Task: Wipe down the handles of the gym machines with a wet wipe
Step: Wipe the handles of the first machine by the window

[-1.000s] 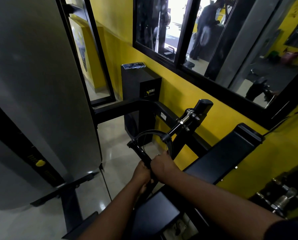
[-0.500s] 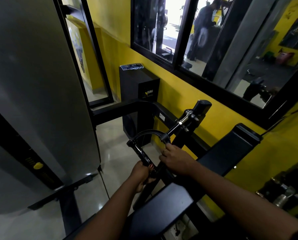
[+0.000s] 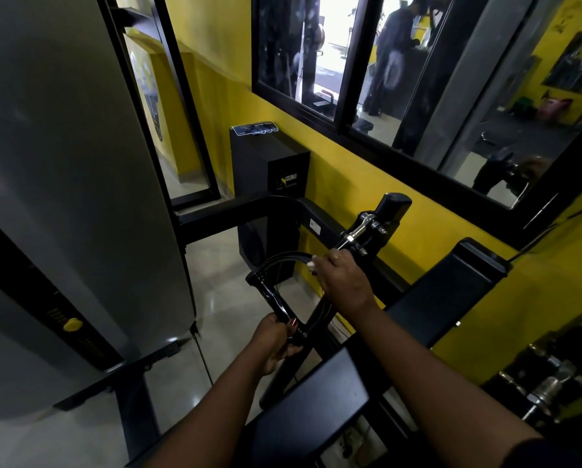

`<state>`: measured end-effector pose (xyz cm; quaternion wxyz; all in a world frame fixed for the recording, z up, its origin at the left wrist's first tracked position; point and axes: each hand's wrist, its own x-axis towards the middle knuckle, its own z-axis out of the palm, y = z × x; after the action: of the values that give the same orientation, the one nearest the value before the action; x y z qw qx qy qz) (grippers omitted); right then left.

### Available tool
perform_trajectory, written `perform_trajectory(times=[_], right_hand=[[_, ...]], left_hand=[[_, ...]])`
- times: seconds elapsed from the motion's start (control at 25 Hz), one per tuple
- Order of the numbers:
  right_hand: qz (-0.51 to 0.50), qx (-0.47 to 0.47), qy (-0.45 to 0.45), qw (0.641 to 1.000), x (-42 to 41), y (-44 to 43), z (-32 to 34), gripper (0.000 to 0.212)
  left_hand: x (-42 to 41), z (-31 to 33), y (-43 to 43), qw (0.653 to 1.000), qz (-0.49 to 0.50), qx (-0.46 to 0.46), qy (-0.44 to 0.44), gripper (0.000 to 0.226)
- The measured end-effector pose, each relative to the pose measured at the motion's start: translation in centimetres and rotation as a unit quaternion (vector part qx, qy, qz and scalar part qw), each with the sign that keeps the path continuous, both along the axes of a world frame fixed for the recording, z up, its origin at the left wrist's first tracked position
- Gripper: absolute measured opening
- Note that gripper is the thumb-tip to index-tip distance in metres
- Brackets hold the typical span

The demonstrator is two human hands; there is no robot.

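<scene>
My right hand [image 3: 342,282] has slid up from beside the left hand [image 3: 276,339] to the stirrup handle's [image 3: 270,296] curved bar [image 3: 283,255], fingers curled round it over the wet wipe [image 3: 311,264] — left hand still clamps the handle's lower end — so wiping has likely reached the frame.

Premises: a gym. Evidence: a shrouded weight-stack tower [image 3: 63,163] with yellow selector pin [image 3: 72,324], a black padded bench [image 3: 451,292], a cable handle [image 3: 272,295], and framed glass panels [image 3: 418,79] (mirror or window, undetermined) showing further equipment against yellow walls [image 3: 367,184].
</scene>
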<state>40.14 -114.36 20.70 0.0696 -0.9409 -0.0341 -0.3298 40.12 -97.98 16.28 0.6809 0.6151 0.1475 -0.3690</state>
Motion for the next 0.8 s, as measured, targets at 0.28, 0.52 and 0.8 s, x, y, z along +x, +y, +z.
perform_trajectory(times=[0.28,0.52,0.8], right_hand=[[-0.034,0.012,-0.013,0.999,0.6,0.7,-0.4,0.012],[0.000,-0.054,-0.011,0.998,0.4,-0.2,-0.7,0.026],[0.016,-0.006,-0.046,0.999,0.7,0.4,-1.0,0.022]], left_hand=[[0.0,0.7,0.6,1.000,-0.016,0.014,-0.020,0.010],[1.0,1.6,-0.2,0.985,0.059,0.111,-0.118,0.079],[4.6,5.0,-1.0,0.767,-0.114,0.398,-0.490,0.073]])
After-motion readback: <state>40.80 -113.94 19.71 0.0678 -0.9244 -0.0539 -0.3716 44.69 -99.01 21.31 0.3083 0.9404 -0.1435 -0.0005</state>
